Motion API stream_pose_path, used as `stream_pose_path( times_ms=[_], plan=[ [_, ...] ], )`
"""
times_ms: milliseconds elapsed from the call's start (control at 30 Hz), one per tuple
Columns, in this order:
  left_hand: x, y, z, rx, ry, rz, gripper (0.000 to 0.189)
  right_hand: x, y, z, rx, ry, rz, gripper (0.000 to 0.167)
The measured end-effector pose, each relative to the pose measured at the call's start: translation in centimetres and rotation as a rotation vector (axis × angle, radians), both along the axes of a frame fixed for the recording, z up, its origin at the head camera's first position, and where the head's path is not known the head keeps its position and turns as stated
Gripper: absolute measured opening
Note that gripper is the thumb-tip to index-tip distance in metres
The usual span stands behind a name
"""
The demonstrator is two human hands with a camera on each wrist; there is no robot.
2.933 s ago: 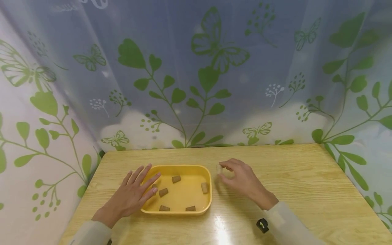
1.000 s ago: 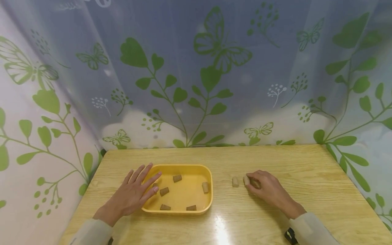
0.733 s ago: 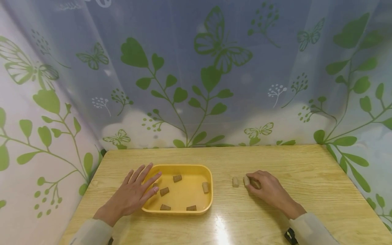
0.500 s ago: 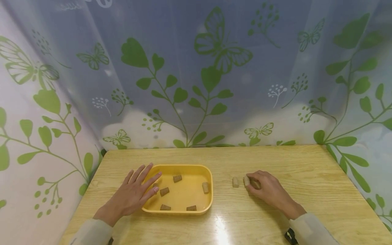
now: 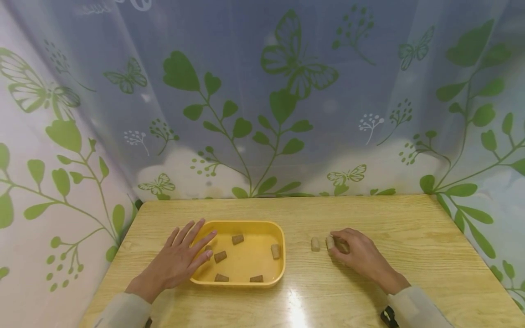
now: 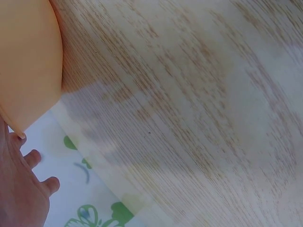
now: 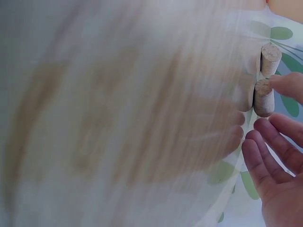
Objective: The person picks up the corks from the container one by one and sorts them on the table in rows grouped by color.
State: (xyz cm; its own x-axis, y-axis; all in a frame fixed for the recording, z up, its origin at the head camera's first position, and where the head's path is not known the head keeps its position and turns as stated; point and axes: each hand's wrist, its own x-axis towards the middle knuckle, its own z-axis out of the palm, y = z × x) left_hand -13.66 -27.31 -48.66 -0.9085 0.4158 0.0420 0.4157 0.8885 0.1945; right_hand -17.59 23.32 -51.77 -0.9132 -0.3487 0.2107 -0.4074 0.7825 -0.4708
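Two pale cork stoppers stand upright side by side on the wooden table right of a yellow tray. My right hand pinches the right cork between thumb and index finger; the other fingers curl behind. In the right wrist view this cork rests on the table, a small gap from the left cork. My left hand lies over the tray's left rim with fingers spread. Several darker corks lie on their sides in the tray, including one cork near the left thumb; another is partly hidden by that hand.
The wooden table extends right of my right hand and in front of the tray. A printed curtain with leaves and butterflies hangs along the table's back edge and both sides.
Since the earliest frame my right hand has moved right, from beside the tray. The left cork now stands on the table where none showed. During the last second nothing has visibly moved.
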Motion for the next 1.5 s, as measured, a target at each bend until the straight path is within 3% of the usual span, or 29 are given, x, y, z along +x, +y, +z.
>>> stream_pose_path(
  times_ms=[767, 1133, 1500],
  plan=[
    [-0.1, 0.0, 0.0, -0.001, -0.006, -0.004, 0.058, -0.6, -2.4, 1.5, -0.077, 0.062, -0.01, 0.045],
    [-0.1, -0.1, 0.0, 0.001, -0.005, 0.0, 0.058, -1.2, -6.8, 3.3, -0.147, 0.088, 0.106, 0.041],
    [0.0, -0.1, 0.0, 0.007, -0.01, 0.001, 0.058, -1.4, -10.6, 4.2, -0.137, 0.131, 0.233, 0.046]
  ],
)
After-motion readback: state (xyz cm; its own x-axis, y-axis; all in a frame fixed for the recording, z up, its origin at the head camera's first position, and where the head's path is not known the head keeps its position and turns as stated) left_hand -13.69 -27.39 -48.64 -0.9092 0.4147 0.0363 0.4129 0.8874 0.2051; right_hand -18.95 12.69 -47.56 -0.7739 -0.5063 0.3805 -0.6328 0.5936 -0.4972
